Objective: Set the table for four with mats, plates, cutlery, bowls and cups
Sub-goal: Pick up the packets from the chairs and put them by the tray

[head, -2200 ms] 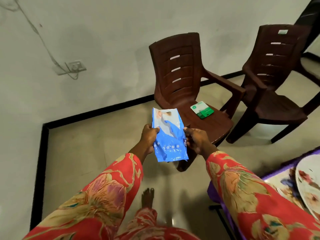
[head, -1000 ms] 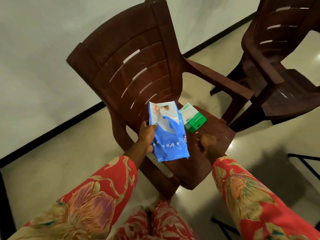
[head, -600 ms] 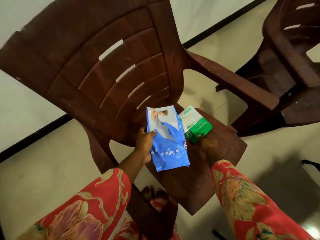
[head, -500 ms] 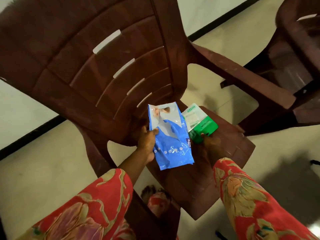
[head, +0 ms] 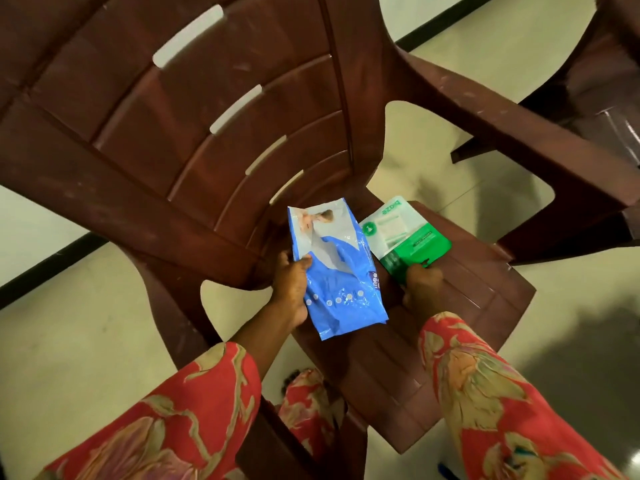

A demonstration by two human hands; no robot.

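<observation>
My left hand (head: 290,289) grips a blue and white plastic packet (head: 337,271) by its left edge, holding it just above the seat of a brown plastic chair (head: 460,306). A green and white packet (head: 405,233) lies on the seat to the right of the blue one. My right hand (head: 420,287) is at the near edge of the green packet, fingers curled onto it. No mats, plates, cutlery, bowls or cups are in view.
The chair's slatted back (head: 173,109) fills the upper left and its armrest (head: 519,133) crosses the upper right. A second brown chair (head: 613,81) stands at the far right. Pale tiled floor (head: 86,323) with a black skirting line surrounds them. My foot shows under the seat.
I have leaned in closer over the chair. My right hand let go of the blue packet and reached to the green packet on the seat; the left hand kept the blue packet.
</observation>
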